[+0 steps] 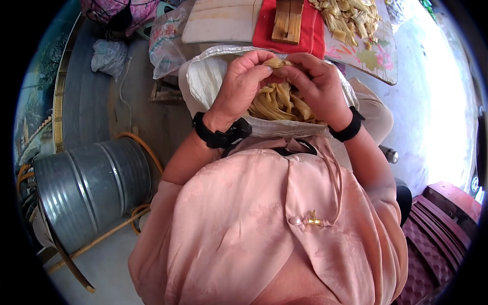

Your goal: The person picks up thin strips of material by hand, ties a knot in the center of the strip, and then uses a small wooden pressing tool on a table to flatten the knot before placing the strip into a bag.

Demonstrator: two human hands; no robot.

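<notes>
1. Black strap (205,133) rings the wrist of the left hand (239,85), whose thumb and forefinger pinch the left end of a tan bundle (276,62) — the fingers nearly together, with only the bundle between them. This hand would probably serve best as a steady anchor, firm without crushing the dry-looking fibre.
2. Both hands hold the bundle up over the far part of a white sack (202,84), whose open mouth shows loose tan strips (282,104). Working above that opening should let stray bits drop inside.
3. On the other end, the right hand (319,87) has its thumb and bent fingers drawn in close; their exact contact is partly hidden. Small, even turns seem wiser than a hard tug, which might split the fibre.
4. At the room's left, a ribbed metal drum (96,183) sits on the grey floor; a white plastic bag (109,57) lies farther off, and a clear bag (166,44) rests near the boards.
5. Beyond the sack, the surface (389,72) runs from a pale board (219,23) to a red cloth (316,40) under a grooved wooden block (287,25) — then a floral part bearing a tan heap (353,20).
6. Farther right, bright light washes out the floor; a maroon woven panel (432,239) fills the lower corner.
</notes>
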